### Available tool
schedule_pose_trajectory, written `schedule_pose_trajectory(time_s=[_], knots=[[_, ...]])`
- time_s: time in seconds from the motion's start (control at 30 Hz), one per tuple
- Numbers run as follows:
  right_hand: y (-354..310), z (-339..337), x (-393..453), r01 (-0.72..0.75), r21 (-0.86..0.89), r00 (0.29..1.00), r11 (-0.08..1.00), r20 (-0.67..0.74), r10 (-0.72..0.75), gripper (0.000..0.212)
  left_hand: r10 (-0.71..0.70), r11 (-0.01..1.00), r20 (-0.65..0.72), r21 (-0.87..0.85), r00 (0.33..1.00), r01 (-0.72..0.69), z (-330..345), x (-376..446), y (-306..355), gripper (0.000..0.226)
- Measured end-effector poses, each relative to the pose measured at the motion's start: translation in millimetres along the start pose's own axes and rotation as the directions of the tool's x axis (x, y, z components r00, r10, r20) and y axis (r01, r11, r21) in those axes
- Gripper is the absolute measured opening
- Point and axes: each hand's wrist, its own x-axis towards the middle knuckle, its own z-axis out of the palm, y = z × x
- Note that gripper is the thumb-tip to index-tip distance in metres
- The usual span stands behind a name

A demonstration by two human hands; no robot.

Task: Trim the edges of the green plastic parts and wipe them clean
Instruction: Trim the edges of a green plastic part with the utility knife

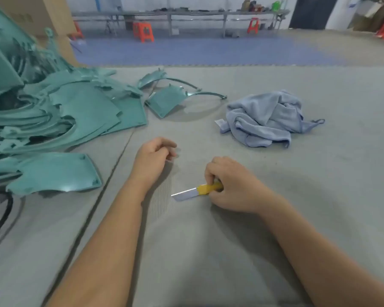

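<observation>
Trimming needs a part first: green plastic parts [60,111] lie heaped beyond my empty, loosely curled left hand [152,157]. Right hand [233,187] grips the knife [197,191]; I'd keep its blade angled away.

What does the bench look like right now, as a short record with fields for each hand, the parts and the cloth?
left hand: loosely curled, holds nothing
right hand: grips yellow knife, blade pointing left
green parts: piled at left, two lying apart
blue cloth: crumpled, untouched
table: grey mat
</observation>
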Motion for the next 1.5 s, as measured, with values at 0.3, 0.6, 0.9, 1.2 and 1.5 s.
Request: schedule_pose_trajectory(time_s=[0.3, 0.6, 0.9, 1.2, 1.5], knots=[[8, -2, -2, -0.163, 0.133, 0.981, 0.978, -0.086, 0.176, 0.018, -0.042, 0.993, -0.041, -0.109, 0.998, 0.037, -1, 9, -12, 0.032], [23, -1, -1, -0.273, 0.333, 0.927, 0.903, -0.161, 0.34, 0.024, -0.081, 0.989, -0.167, -0.134, 0.983, 0.059, -6, -2, -9, 0.033], [1, 6, 50, -0.455, 0.052, 0.792, 0.889, -0.434, 0.43, 0.039, 0.208, 0.675, -0.189, 0.738, 0.96, -0.001, -49, -28, 5, 0.023], [-57, 53, 54, -0.128, 0.046, 0.937, 0.991, -0.322, 0.136, 0.031, -0.512, -0.004, -0.059, 0.998, 0.857, 0.066, -167, -59, 25, 0.088], [-46, 48, 53, -0.231, 0.196, 0.931, 0.953, -0.239, 0.274, 0.021, -0.61, 0.078, 0.02, 0.996, 0.792, 0.035, -183, -62, 15, 0.109]])
